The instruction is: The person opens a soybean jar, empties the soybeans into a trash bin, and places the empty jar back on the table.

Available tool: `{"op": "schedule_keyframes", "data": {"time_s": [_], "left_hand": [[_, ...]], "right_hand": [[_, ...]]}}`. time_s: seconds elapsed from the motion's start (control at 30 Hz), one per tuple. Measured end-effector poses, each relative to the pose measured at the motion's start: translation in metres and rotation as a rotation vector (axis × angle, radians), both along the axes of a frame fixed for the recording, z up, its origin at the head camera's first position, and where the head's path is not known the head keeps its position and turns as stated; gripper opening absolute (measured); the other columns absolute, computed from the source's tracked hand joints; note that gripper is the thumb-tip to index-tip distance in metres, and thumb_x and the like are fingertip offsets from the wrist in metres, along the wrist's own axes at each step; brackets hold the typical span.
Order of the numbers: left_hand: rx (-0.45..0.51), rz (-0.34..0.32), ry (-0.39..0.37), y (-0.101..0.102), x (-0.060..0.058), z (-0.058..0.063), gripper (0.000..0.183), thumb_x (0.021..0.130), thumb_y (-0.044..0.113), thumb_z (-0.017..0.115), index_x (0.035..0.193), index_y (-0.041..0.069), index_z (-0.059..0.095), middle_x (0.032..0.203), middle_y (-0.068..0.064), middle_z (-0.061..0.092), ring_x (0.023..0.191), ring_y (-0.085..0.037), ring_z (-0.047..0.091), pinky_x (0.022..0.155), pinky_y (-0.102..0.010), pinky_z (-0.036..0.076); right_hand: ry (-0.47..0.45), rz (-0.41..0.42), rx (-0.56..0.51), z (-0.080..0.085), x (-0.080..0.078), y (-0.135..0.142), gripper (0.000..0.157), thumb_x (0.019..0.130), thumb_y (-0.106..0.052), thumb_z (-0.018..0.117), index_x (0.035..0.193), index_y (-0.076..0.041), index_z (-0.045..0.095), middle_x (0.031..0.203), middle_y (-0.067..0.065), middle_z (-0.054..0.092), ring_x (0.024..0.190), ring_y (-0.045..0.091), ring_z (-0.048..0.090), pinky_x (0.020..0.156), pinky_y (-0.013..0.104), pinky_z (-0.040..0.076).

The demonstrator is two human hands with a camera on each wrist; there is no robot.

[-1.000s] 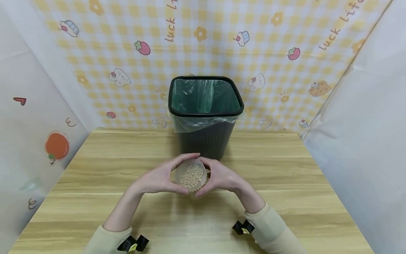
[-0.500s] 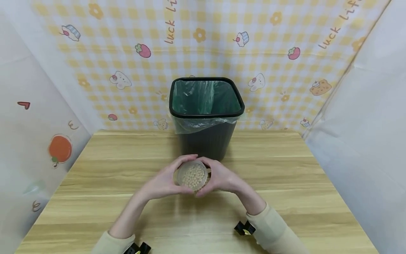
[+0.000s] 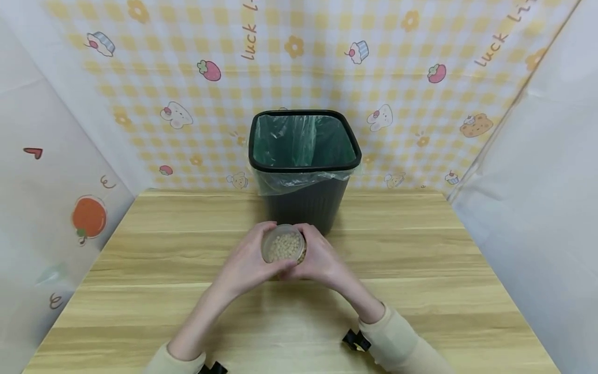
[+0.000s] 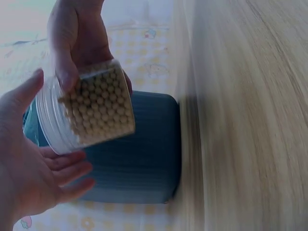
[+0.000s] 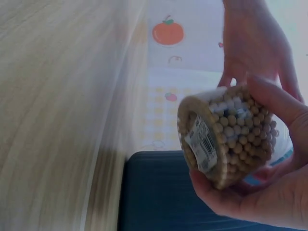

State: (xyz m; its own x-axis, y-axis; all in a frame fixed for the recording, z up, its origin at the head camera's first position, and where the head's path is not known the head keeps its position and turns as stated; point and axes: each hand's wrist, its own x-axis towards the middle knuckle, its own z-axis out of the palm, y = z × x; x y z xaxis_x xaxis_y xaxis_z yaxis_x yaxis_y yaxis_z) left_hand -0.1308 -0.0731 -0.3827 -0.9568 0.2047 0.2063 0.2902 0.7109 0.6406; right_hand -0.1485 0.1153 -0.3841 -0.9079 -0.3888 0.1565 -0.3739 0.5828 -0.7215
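Here, we see both hands on one jar [image 3: 283,246]. The left hand [image 3: 246,264] curls round the clear end of the jar, thumb on one side and fingers on the other. The right hand [image 3: 321,261] grips it lower down, where the balls [image 4: 99,107] are. The balls are small, round and pale, and a white label [image 5: 202,144] shows on the jar's flat bottom.

We see the jar lean a bit, up off the desk [image 3: 154,259], on the near side of the bin [image 3: 306,209] and about halfway between the left and right edges. We cannot tell if it has a lid.

The dark bin stands close to the far edge, well in from both far corners. A thin bag [image 3: 291,182] lines it and folds over its rim.
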Motion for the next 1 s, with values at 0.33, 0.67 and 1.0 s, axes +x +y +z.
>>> {"op": "schedule_keyframes", "data": {"time_s": [0.33,0.67,1.0], "left_hand": [[-0.007,0.122,-0.017,0.001,0.006,0.010,0.095,0.064,0.082,0.058,0.132,0.017,0.045,0.130,0.001,0.052,0.114,-0.020,0.055,0.092,-0.042,0.047],[-0.046,0.108,0.004,-0.009,0.008,0.015,0.090,0.068,0.077,0.060,0.134,0.018,0.044,0.136,-0.003,0.049,0.124,-0.024,0.050,0.097,-0.049,0.045],[-0.096,0.095,-0.012,-0.021,0.014,0.009,0.093,0.067,0.077,0.061,0.138,0.021,0.040,0.142,-0.001,0.045,0.130,-0.025,0.045,0.098,-0.053,0.043]], "right_hand": [[0.143,-0.093,0.063,-0.001,0.008,-0.011,0.089,0.052,-0.048,0.088,0.123,-0.013,0.046,0.114,0.001,0.053,0.102,0.014,0.049,0.088,0.032,0.048],[0.044,-0.046,0.040,0.007,-0.002,0.003,0.091,0.049,-0.038,0.092,0.124,-0.011,0.048,0.116,0.002,0.056,0.104,0.015,0.054,0.092,0.035,0.048],[-0.060,0.015,0.035,0.013,-0.012,0.034,0.086,0.050,-0.024,0.092,0.124,-0.013,0.049,0.118,0.001,0.059,0.107,0.016,0.057,0.096,0.036,0.046]]}}
